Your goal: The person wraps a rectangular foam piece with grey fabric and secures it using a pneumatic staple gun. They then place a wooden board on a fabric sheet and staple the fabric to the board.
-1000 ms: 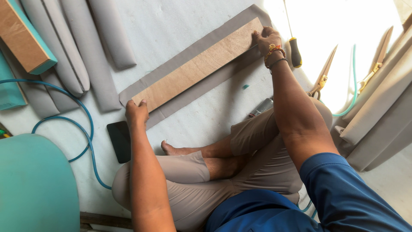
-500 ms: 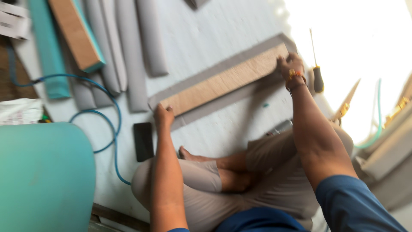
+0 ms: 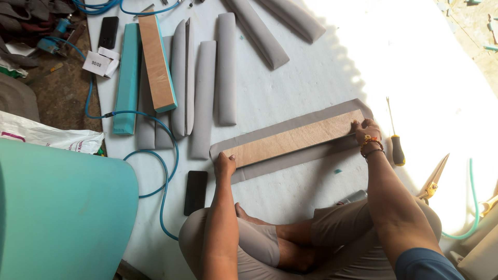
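Observation:
A long wooden board [image 3: 293, 139] lies on a strip of grey fabric [image 3: 290, 161] on the white floor sheet, running from lower left to upper right. My left hand [image 3: 225, 166] presses flat on the board's near left end. My right hand [image 3: 365, 129], with bracelets at the wrist, rests on the board's right end, fingers curled over its edge. I sit cross-legged right behind the board.
Several grey padded panels [image 3: 226, 67] lie beyond the board, with a teal foam block [image 3: 127, 78] and a wood-topped block [image 3: 156, 62]. A black phone [image 3: 195, 192], a blue hose [image 3: 161, 171], a screwdriver [image 3: 396, 145] and scissors [image 3: 434, 179] lie nearby. A teal cushion [image 3: 57, 212] fills the lower left.
The view has swung left and up, bringing the padded panels and foam blocks into sight. Both hands stay on the ends of the board.

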